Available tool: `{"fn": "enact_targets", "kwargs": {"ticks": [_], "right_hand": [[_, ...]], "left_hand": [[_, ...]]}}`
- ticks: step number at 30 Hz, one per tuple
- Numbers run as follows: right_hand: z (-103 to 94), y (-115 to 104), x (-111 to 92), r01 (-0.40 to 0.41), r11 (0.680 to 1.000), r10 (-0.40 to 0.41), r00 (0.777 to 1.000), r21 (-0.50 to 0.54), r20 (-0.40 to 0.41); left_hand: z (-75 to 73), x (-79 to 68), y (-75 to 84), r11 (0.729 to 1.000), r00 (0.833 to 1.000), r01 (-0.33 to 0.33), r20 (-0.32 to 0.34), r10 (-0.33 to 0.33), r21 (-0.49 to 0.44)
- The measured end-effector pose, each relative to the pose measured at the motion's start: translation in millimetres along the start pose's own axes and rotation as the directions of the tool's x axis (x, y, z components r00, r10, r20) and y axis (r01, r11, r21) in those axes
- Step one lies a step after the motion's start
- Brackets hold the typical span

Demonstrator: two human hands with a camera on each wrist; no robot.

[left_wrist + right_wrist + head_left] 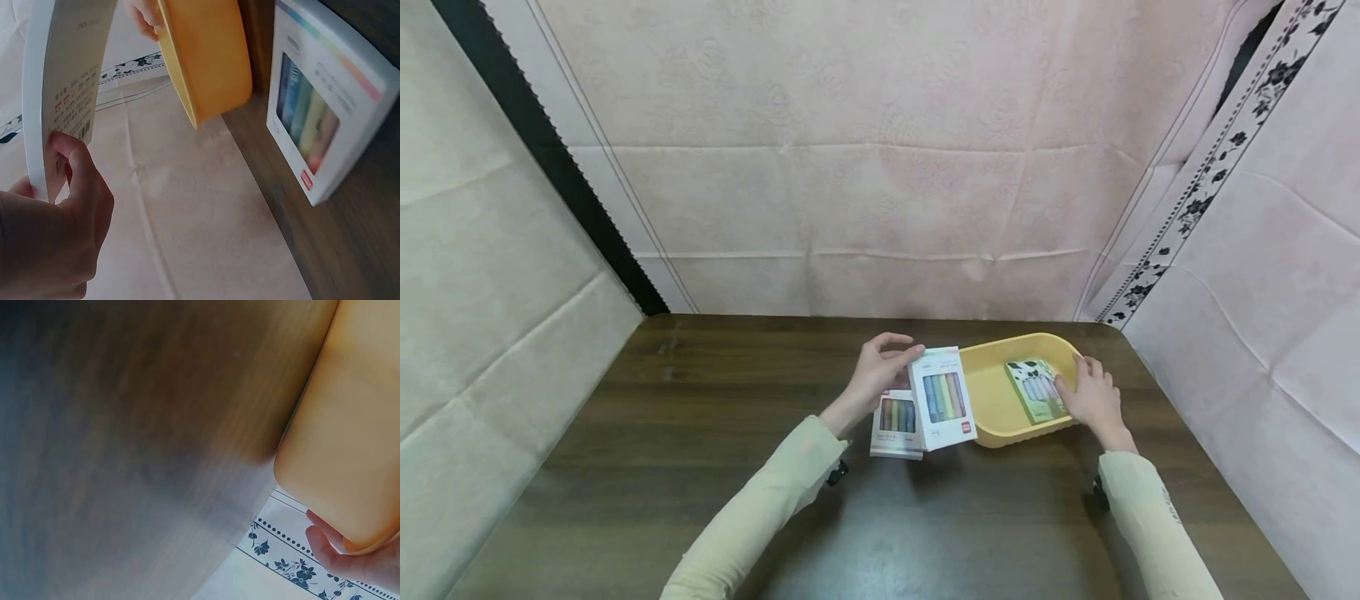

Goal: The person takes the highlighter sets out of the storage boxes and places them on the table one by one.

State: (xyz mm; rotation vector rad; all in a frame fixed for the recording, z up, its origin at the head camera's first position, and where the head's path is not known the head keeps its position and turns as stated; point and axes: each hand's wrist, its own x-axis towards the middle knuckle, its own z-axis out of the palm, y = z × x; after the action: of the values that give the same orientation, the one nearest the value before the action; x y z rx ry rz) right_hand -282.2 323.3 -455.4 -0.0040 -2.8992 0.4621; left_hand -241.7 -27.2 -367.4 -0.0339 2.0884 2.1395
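Observation:
My left hand (877, 371) pinches a white windowed box of coloured sticks (946, 400) by its edge, raised beside the left end of a yellow plastic basket (988, 404). In the left wrist view, that box's printed back (78, 75) shows, with thumb and fingers at its lower end. A second similar white box (897, 425) lies on the table, partly covered by the raised one in the head view. With my right hand (1093, 398) I grip the basket's right rim. Inside the basket lies a green box with a cow picture (1036, 390); my right thumb is near its edge.
The brown wooden table (700, 467) ends at the back against a pale hanging cloth (880, 208). More pale cloth hangs along the left side (497, 333) and the right side (1262, 292), the right one with a black floral border.

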Motion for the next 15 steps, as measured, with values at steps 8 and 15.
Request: {"fn": "enact_targets", "kwargs": {"ticks": [8, 15], "right_hand": [[-0.3, -1.0, -0.5, -0.001, 1.000, 0.001, 1.000, 0.002, -0.005], [-0.2, -1.1, -0.2, -0.010, 1.000, 0.010, 1.000, 0.002, 0.009]], "left_hand": [[-21.2, 0.1, -2.6, 1.000, 1.000, 0.002, -0.019, -0.002, 0.017], [-41.4, -0.8, -10.4, 0.999, 0.996, 0.010, -0.084, -0.005, 0.053]]}}
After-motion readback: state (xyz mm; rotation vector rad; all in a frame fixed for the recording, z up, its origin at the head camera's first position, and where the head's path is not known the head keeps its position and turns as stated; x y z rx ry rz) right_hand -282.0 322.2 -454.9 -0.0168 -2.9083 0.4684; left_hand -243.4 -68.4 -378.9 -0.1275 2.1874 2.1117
